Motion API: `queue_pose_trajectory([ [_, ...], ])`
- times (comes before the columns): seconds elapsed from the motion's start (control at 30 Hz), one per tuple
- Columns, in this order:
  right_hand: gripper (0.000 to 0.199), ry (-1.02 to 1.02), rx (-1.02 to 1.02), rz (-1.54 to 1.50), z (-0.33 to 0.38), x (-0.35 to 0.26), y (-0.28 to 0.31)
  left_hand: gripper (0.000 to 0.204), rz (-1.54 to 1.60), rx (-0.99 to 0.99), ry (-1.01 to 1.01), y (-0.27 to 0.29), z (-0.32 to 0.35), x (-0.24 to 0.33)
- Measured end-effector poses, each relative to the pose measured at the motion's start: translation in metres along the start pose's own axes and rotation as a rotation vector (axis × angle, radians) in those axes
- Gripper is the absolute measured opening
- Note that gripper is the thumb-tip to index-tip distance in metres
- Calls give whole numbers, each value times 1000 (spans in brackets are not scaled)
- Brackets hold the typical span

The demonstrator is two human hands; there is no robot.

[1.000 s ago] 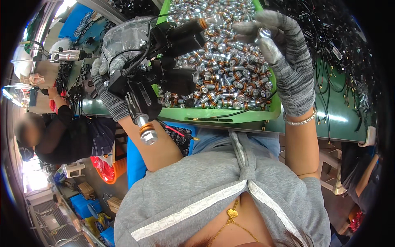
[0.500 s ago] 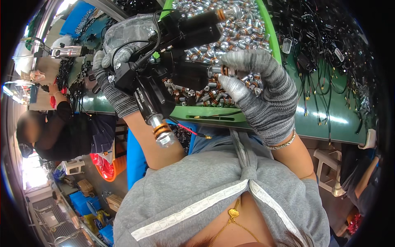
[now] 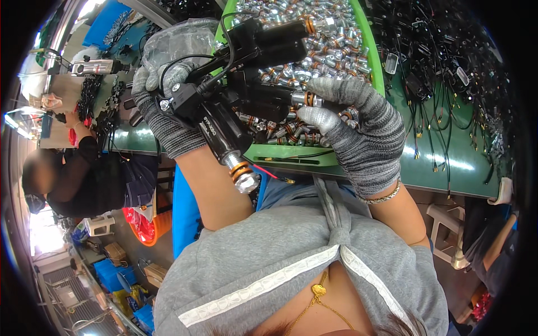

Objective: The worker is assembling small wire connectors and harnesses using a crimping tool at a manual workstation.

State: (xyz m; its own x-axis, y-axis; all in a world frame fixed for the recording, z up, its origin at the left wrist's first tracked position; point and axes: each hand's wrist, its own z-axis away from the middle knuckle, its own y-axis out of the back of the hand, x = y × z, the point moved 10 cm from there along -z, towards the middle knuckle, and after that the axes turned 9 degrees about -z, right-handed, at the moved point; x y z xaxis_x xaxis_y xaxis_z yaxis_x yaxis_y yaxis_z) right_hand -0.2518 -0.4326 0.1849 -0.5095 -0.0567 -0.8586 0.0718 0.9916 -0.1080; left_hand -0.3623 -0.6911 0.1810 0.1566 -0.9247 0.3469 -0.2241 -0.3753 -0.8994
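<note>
Black cylinders (image 3: 224, 120) gripped by left hand (image 3: 168, 95), right hand (image 3: 358, 134) pinching half-hidden silver fitting (image 3: 305, 99)

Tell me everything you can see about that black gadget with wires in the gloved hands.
The black cylindrical device with thin black wires looks like several dark tubes joined, tipped by silver threaded ends with orange rings. It is tilted, one end pointing toward the person. The left hand grips its body; the right hand pinches a silver end above the green tray of fittings.

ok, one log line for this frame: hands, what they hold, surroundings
left hand: grips black cylinder parts | right hand: pinches metal fitting against parts | green bin of fittings behind | cables on bench
</note>
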Motion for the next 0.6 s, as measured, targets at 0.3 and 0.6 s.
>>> queue_pose_trajectory([
  [0.3, 28, -36, 89, 209, -4, 2, 2, 13, -236, 131, -190, -6, 17, 3],
  [0.6, 29, -425, 54, -63, 1, 23, -6, 17, 90, 116, -11, -17, 25, -20],
])
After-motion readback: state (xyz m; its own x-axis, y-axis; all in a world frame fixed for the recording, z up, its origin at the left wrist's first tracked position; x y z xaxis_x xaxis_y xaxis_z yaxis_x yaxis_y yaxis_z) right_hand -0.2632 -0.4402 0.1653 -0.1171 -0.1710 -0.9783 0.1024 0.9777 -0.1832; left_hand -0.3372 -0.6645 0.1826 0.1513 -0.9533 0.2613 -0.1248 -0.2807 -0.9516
